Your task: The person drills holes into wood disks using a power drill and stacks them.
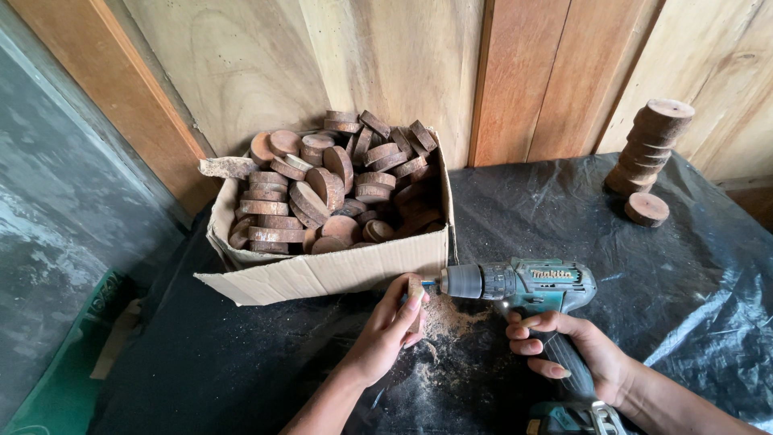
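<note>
Pinching small wooden disc on edge with my left hand, fingers closed around it, just near cardboard box. Right hand wrapped tight on teal cordless drill grip; bit meets disc from right. Sawdust on black sheet beneath. Disc stack far right.

Both forearms are bare, the left hand and right hand seemingly ungloved and ringless.
</note>
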